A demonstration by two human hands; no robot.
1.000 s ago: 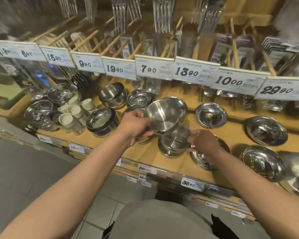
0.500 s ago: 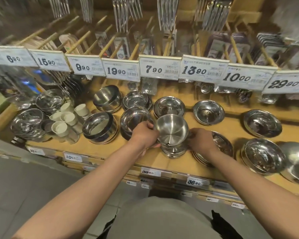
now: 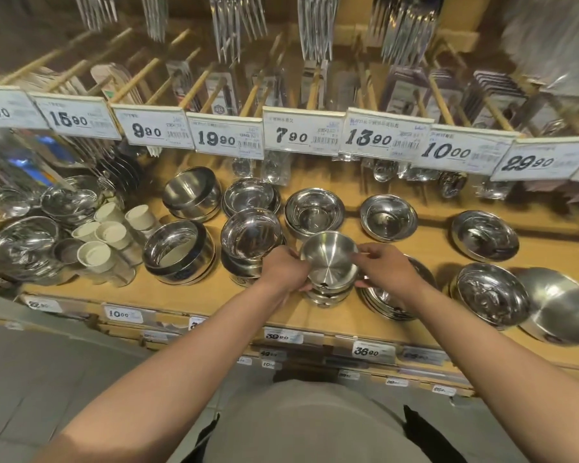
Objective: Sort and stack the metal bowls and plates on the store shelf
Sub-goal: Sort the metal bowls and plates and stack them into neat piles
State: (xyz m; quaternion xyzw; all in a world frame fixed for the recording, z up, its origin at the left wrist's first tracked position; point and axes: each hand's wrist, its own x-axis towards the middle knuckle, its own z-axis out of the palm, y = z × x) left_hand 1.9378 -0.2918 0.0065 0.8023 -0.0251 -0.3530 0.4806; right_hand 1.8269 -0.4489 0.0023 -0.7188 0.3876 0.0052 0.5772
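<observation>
left hand (image 3: 286, 270) grips top bowl (image 3: 328, 257) | right hand (image 3: 383, 270) grips its right rim, apparently | bowl sits on small stack (image 3: 328, 294), near shelf (image 3: 315, 320) edge

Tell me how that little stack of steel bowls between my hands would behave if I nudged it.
The stack of bowls looks stiff and smooth, so probably slippery. It stands tall on a narrow base, so a push might tip it or slide the top bowl off.

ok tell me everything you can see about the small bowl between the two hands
The small bowl is brushed steel, round, with a flat base ringed by faint circular marks. It sits upright, nested on top of a short stack of similar bowls at the wooden shelf's front. The left hand and right hand grip its sides.
</observation>
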